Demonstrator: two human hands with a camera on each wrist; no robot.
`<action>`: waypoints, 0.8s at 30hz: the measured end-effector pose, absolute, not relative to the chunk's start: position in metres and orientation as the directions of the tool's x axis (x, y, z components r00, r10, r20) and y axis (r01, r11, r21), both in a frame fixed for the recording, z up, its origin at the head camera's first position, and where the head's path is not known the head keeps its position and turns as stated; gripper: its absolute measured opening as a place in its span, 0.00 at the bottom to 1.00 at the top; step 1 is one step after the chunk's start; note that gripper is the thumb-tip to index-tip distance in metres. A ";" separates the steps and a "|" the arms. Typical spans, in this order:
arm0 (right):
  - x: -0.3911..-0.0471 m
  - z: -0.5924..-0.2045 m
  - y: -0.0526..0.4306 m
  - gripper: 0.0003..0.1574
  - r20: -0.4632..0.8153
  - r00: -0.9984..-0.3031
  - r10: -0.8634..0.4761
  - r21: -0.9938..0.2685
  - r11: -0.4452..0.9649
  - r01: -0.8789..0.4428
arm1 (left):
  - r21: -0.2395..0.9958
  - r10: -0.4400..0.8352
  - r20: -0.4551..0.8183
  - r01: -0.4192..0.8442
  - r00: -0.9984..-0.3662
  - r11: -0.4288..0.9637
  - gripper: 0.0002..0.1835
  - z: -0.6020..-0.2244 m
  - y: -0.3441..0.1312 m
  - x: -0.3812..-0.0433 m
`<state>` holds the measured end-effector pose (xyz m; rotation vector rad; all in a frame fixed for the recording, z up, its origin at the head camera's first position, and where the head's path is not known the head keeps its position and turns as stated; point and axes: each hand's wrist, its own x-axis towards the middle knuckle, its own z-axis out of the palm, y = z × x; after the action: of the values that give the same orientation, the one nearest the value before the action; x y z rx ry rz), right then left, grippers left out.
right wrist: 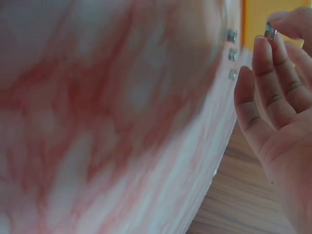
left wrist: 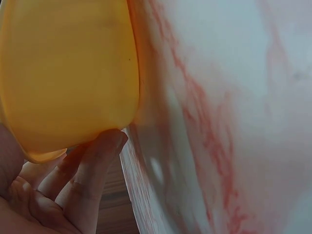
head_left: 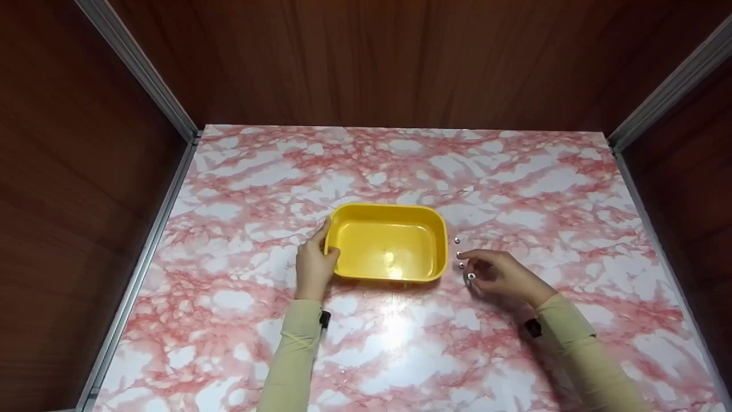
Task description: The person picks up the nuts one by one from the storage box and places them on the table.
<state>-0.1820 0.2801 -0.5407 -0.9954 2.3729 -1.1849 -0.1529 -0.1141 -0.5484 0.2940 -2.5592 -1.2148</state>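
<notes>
A yellow plastic basin [head_left: 383,246] stands mid-table, its inside bare. My left hand [head_left: 315,264] grips its left wall, thumb over the rim and fingers along the outside. In the left wrist view the fingertips [left wrist: 114,139] touch the basin's wall [left wrist: 73,73]. To the right of the basin, my right hand [head_left: 506,277] pinches a small silver nut-like piece [right wrist: 270,31] between thumb and fingertips. Three similar pieces [right wrist: 232,54] lie in a row on the table, between that hand and the basin. Their exact shape is too small to tell.
The tabletop [head_left: 257,171] has a red and white marbled pattern. Dark wood panels [head_left: 366,63] with metal edge strips [head_left: 143,63] enclose it at the back and both sides. Dark bands [head_left: 533,328] sit at both wrists.
</notes>
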 end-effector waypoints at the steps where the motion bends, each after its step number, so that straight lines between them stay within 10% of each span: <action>1: -0.182 -0.542 0.279 0.34 0.031 -0.709 -0.705 -0.797 0.410 -0.443 | 0.781 -0.303 0.169 -0.060 -0.938 0.621 0.35 -0.549 -0.114 -0.153; 24: -0.169 -0.534 0.261 0.30 0.048 -0.688 -0.724 -0.839 0.344 -0.421 | 0.788 -0.304 0.166 -0.059 -0.938 0.612 0.35 -0.548 -0.114 -0.154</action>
<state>-0.1686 0.2610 -0.5341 -1.0142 2.2795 -1.2730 -0.1544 -0.1144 -0.5482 0.2954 -2.5563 -1.2349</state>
